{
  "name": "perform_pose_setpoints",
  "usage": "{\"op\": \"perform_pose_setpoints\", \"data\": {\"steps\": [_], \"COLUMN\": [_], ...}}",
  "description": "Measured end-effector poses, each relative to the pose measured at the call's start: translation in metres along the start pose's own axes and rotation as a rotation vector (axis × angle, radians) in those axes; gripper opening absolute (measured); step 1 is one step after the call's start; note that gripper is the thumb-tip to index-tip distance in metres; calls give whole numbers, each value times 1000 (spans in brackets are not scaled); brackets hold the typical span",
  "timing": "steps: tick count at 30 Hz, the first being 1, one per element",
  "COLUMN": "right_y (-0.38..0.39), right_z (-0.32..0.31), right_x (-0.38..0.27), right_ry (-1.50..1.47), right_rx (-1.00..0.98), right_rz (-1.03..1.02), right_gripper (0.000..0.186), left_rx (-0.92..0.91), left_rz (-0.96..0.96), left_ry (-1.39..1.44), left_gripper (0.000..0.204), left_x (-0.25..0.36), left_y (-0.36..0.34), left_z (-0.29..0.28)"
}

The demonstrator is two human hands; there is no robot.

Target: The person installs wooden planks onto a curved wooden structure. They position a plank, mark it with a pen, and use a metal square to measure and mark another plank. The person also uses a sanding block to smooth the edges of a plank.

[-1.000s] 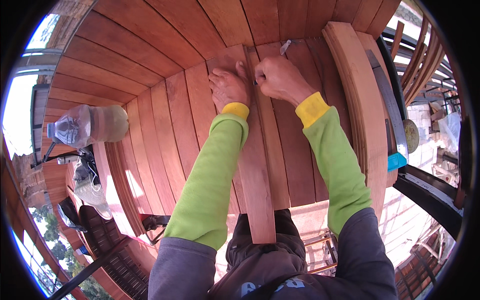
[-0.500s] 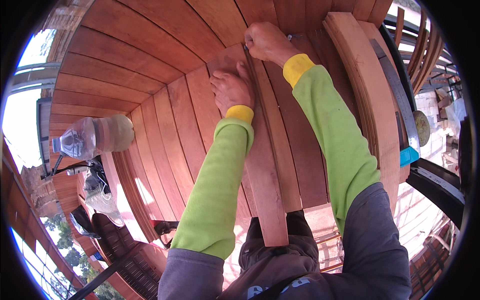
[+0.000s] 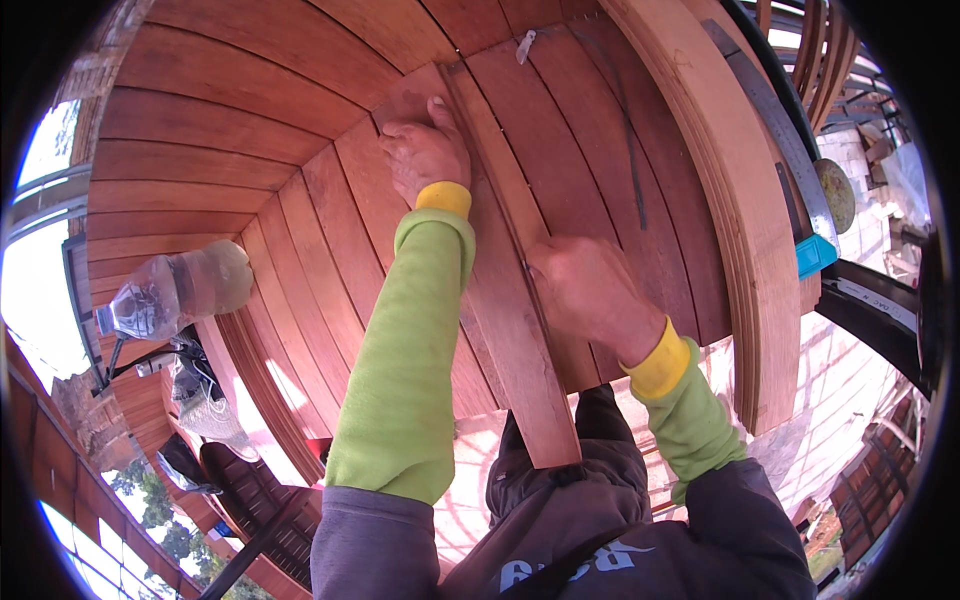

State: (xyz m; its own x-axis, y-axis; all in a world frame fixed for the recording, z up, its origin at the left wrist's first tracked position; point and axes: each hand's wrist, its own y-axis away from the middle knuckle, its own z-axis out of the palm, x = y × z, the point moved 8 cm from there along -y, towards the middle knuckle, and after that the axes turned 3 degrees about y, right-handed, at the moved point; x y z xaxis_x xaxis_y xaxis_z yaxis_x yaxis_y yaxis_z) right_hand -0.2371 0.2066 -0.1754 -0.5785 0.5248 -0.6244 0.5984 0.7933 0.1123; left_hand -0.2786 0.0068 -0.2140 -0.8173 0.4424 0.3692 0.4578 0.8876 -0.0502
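A long reddish plank (image 3: 525, 390) lies lengthwise over the dark-red board surface (image 3: 665, 250), its near end jutting past the edge toward my body. My left hand (image 3: 425, 150) rests on the plank's far part, thumb extended and fingers bent apart. My right hand (image 3: 585, 290) is closed beside the plank's right edge, lower down; whatever it pinches is hidden by the fingers. A small pale plastic piece (image 3: 525, 46) and a thin dark strip (image 3: 630, 150) are on the boards beyond it.
Stacked pale curved timber (image 3: 760, 330) borders the right, with a metal ruler (image 3: 770, 120) and turquoise-handled tool (image 3: 815, 255) beside it. At left are a plastic jug (image 3: 180, 290), a grey mesh cap (image 3: 210, 410) and cables. Slatted wooden walls rise at the back.
My right hand first went to the plank's far end, then drew back toward me along its right edge. My left hand stays on the plank. The view has shifted slightly.
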Motion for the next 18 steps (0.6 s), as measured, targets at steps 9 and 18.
{"op": "perform_pose_setpoints", "data": {"steps": [9,18], "right_y": [-63,-223], "right_z": [-14,-48], "right_x": [15,51], "right_ry": [-15,57], "right_rx": [135,340], "right_rz": [-18,-112], "right_gripper": [7,7], "left_rx": [96,74], "left_rz": [39,18], "left_ry": [-68,-27], "left_gripper": [57,54], "left_x": [1,4], "left_y": [-4,2], "left_z": [0,-3]}}
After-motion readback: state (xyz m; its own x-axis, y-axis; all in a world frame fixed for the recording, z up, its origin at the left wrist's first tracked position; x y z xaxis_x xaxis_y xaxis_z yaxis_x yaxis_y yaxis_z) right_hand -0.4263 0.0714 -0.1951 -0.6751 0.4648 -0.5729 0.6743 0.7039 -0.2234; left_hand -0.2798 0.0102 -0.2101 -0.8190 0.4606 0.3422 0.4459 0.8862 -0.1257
